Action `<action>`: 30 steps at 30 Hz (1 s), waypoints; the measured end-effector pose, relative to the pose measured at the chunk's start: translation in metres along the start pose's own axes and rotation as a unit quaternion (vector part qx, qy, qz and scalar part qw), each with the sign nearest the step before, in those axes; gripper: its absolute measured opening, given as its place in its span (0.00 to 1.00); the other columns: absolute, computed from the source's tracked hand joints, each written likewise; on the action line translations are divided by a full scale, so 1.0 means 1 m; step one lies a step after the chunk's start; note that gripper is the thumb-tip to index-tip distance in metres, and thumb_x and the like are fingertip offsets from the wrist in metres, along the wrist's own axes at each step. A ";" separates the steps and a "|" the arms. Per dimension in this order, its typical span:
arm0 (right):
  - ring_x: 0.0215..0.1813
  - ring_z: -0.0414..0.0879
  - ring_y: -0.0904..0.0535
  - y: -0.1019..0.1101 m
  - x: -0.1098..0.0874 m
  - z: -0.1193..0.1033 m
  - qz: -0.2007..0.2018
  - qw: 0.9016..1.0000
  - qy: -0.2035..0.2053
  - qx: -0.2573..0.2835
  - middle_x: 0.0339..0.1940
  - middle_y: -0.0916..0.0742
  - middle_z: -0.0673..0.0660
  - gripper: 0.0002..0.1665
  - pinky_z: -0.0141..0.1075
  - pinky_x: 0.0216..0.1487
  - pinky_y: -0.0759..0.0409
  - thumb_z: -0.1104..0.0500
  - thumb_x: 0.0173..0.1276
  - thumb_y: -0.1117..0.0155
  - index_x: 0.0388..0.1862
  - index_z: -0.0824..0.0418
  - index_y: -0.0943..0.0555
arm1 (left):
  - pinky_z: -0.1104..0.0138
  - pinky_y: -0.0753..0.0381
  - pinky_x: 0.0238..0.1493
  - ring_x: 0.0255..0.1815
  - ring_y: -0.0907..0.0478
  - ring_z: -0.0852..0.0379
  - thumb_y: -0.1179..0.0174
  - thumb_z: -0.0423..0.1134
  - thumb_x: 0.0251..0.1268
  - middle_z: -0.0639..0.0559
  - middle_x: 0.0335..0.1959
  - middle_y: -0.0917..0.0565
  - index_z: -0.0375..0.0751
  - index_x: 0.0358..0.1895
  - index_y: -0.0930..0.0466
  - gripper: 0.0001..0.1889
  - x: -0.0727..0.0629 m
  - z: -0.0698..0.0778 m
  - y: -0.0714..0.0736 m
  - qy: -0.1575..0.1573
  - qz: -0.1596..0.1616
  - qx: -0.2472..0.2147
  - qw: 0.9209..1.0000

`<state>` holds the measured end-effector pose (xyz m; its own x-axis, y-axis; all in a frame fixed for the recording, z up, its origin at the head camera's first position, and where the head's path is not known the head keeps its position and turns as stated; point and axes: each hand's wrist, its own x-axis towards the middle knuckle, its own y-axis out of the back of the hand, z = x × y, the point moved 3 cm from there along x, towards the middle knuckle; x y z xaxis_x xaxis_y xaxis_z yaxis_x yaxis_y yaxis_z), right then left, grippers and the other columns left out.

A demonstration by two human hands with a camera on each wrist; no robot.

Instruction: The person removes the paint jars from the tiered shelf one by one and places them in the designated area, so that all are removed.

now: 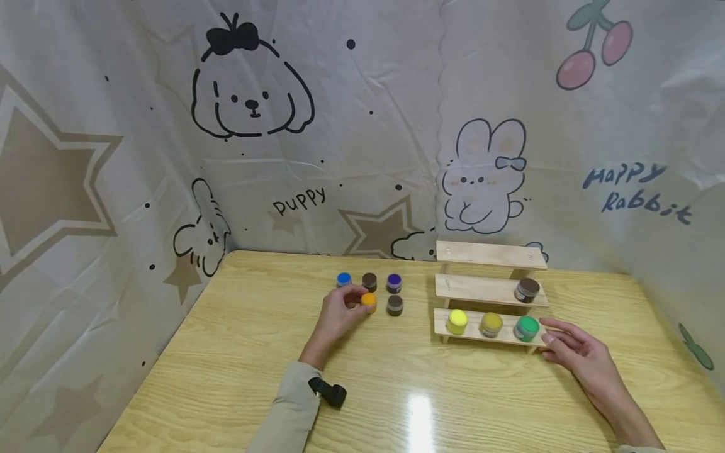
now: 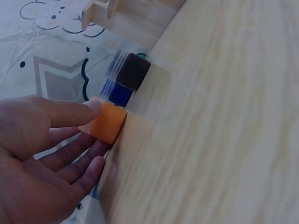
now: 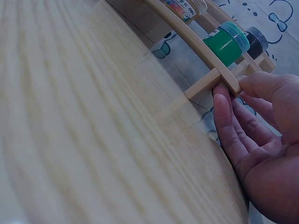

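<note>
My left hand (image 1: 338, 316) pinches a small orange paint jar (image 1: 369, 302) between thumb and fingers. In the left wrist view, the orange jar (image 2: 110, 122) is at the table surface; whether it touches is hard to tell. Around it stand a blue jar (image 1: 343, 279), a brown jar (image 1: 369, 281), a purple jar (image 1: 394, 283) and a dark jar (image 1: 394, 306). With thumb and fingers, my right hand (image 1: 586, 362) holds the right end of the lowest step of a three-step wooden rack (image 1: 478, 288). That step bears yellow (image 1: 457, 321), mustard (image 1: 490, 324) and green (image 1: 527, 328) jars.
A dark brown jar (image 1: 527, 290) sits at the right of the rack's middle step. The wooden table (image 1: 226, 352) meets a printed cloth (image 1: 368, 126) at its back edge. A black strap (image 1: 328, 392) is round my left sleeve.
</note>
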<state>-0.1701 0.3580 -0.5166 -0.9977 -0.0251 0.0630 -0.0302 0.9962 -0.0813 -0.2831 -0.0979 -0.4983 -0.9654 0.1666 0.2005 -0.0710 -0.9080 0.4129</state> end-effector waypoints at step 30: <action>0.48 0.39 0.13 0.000 0.001 0.002 0.001 1.000 0.007 0.002 0.54 0.11 0.44 0.23 0.35 0.46 0.13 0.67 0.76 0.39 0.69 0.64 0.24 | 0.42 0.23 0.61 0.57 0.20 0.37 0.30 0.27 0.64 0.36 0.53 0.15 0.30 0.55 0.18 0.17 -0.002 0.047 0.002 -0.056 -0.008 -0.017 0.998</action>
<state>-0.1708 0.3575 -0.5181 -0.9969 -0.0216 0.0758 -0.0280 0.9960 -0.0850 -0.2690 -0.0815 -0.4560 -0.9298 0.2222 0.2935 -0.0968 -0.9168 0.3874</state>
